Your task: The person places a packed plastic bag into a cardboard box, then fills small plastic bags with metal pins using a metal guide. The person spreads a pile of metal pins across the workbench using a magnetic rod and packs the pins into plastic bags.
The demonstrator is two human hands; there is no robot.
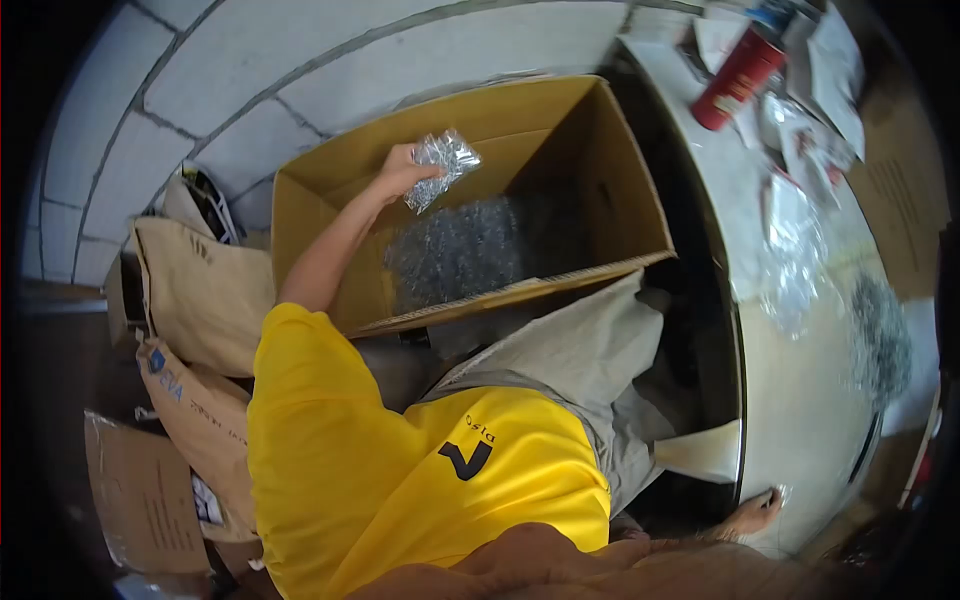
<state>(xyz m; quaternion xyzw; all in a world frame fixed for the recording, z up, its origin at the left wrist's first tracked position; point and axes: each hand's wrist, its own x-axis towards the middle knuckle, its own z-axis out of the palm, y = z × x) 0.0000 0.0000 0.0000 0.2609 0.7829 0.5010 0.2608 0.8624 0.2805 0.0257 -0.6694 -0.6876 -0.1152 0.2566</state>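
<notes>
Because the plastic bundle point(452, 158) looks slippery, the left hand point(400, 172) does well closing its fingers around it gently, over the cardboard box point(622, 190). The right hand point(752, 514) is half curled at the table point(795, 400); whether it holds something, one cannot tell.

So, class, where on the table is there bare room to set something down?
The widest bare patch on the table lies between the clear plastic bags, the grey bundle and the right hand. The far end, around the red can, is crowded.
</notes>
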